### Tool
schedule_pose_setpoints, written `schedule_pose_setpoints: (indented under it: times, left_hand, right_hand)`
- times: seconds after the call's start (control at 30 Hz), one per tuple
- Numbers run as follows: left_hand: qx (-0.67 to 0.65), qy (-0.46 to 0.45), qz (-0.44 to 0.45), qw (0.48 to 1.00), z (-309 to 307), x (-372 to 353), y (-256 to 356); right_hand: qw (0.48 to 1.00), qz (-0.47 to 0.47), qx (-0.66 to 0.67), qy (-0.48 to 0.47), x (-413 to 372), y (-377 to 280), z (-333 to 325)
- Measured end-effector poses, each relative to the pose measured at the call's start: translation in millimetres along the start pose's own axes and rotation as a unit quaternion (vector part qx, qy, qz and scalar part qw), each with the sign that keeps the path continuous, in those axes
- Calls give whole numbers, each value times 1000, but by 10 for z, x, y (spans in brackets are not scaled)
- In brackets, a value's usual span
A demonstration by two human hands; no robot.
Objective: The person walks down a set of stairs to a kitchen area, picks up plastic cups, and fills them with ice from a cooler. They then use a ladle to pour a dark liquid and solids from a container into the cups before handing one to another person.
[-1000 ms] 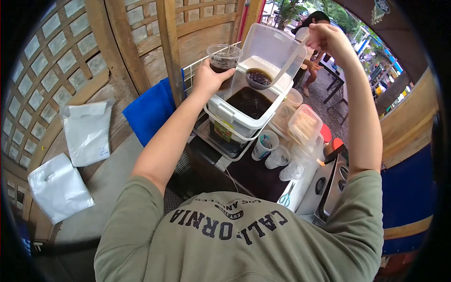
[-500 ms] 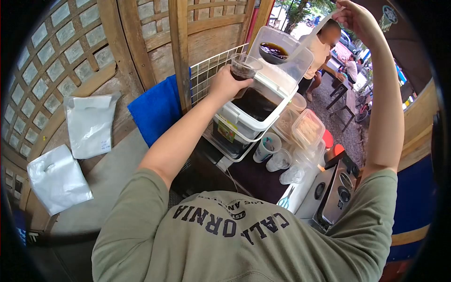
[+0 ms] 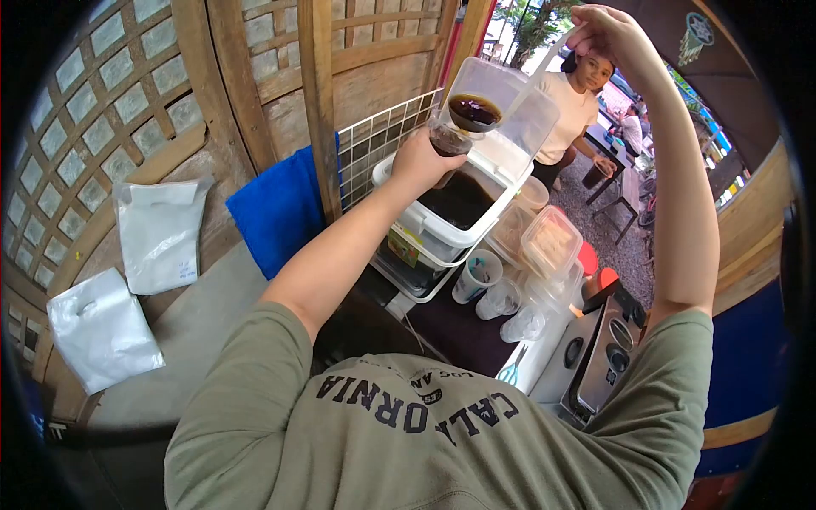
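Observation:
My left hand (image 3: 418, 163) is wrapped round a clear plastic cup (image 3: 450, 141) with dark liquid in it. Raised high at the upper right, my right hand (image 3: 605, 31) grips the end of a long pale handle. That handle belongs to a ladle (image 3: 476, 114) whose bowl, full of dark brown liquid, sits right at the cup's rim and overlaps it in this view. Below both is a white-rimmed plastic tub (image 3: 414, 219) of dark liquid, its clear lid (image 3: 535, 127) tilted up at the back.
Plastic cups (image 3: 499, 299), stacked food containers (image 3: 551, 242) and scissors (image 3: 512, 367) are right of the tub. A metal appliance (image 3: 599, 353) stands nearer me. A blue cloth (image 3: 276, 204) and plastic bags (image 3: 106, 331) lie left. Outside, a person (image 3: 561, 119) holds a dark drink.
The ladle has come down and left, from above and behind the cup to its rim. My right hand has moved left with it. The person outside has turned this way.

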State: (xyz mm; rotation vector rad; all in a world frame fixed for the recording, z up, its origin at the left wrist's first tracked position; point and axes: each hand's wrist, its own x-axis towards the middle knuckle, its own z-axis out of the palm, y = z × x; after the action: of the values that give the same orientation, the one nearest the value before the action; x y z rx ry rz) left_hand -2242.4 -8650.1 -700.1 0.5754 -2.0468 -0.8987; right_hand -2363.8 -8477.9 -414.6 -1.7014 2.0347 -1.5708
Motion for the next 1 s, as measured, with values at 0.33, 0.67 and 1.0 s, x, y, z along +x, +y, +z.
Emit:
schedule_pose_setpoints:
  times: [0.33,0.67,1.0]
  left_hand:
    - [-12,0,8,1000,50,22,-7]
    - [-18,25,9,999,170,46,-105]
    - [-66,-2,-28,997,114,77,-46]
  right_hand:
    - [995,-32,-42,-89,79,131,-55]
    - [991,-18,-106,-82,-144,-102,139]
    - [988,-22,-127,-88,-289,-305,252]
